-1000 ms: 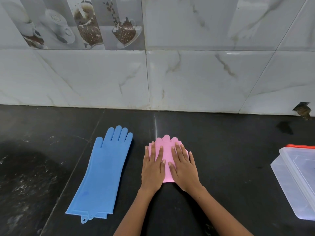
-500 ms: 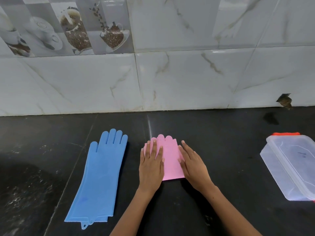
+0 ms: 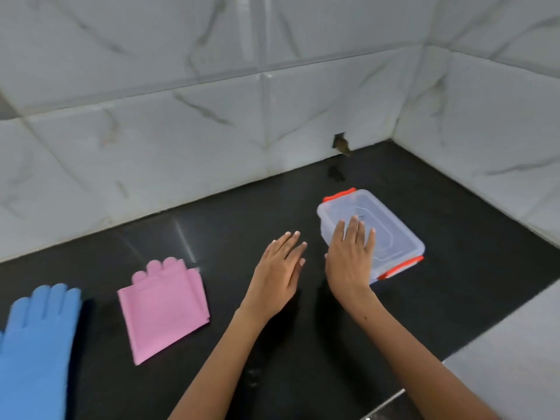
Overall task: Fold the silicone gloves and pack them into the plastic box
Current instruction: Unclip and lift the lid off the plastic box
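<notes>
While right hand [image 3: 348, 262] fingers lie straight on plastic box [image 3: 394, 234] lid, left hand [image 3: 277, 277] flat alongside, folded pink glove [image 3: 163, 310] well left

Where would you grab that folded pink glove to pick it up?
Probably pinch the pink glove at its open layered edge on the right, coming from the left hand's side. The stacked folds end there, so one pinch should catch all layers; it lies flat on the black counter, with nothing crowding that edge.

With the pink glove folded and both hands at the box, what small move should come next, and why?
Probably unclipping the plastic box: its lid looks shut with the red latches down. The right hand is open over the lid, the left hand open beside it, and the folded pink glove waits on the counter.
</notes>
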A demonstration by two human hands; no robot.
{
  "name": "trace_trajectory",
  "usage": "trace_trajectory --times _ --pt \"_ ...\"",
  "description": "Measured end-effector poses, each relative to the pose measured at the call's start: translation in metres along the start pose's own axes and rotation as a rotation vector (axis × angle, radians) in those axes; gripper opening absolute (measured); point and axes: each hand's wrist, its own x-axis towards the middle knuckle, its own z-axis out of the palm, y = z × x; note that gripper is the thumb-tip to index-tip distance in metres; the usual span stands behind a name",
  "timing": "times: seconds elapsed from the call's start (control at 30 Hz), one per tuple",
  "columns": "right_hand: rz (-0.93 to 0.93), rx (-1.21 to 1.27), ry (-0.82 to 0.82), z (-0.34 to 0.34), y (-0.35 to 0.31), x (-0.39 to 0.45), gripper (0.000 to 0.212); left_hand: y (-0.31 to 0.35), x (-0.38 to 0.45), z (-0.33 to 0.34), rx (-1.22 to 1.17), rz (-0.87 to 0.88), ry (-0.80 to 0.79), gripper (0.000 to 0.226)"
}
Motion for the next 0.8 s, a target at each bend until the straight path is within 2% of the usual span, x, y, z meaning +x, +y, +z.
trace_trajectory --times 0.1,0.23,0.37,0.47,0.6,0.7,0.8 --pt "-0.057 -0.027 -0.061 0.009 0.016 0.008 0.075 0.013 0.014 0.012 0.036 -0.015 -0.049 0.041" --pt "-0.282 -0.028 0.006 0.017 0.033 0.008 0.068 0.021 0.022 0.015 0.105 -0.075 -0.054 0.044" --pt "-0.61 0.098 0.044 0.025 0.045 -0.001 0.062 0.025 0.016 0.009 0.106 -0.16 0.026 0.046" --pt "-0.85 0.215 0.109 0.028 0.052 -0.004 0.059 0.025 0.004 0.007 0.165 -0.252 0.022 0.048" --pt "-1.061 0.363 0.052 0.028 0.055 0.0 0.056 0.028 -0.022 0.011 0.192 -0.415 -0.008 0.049" --pt "-1.126 0.454 0.071 0.029 0.059 0.004 0.042 0.038 -0.035 0.015 0.162 -0.502 0.026 0.051" --pt "-0.979 0.654 0.191 0.031 0.066 0.005 0.037 0.048 -0.037 0.018 0.18 -0.577 0.08 0.051"
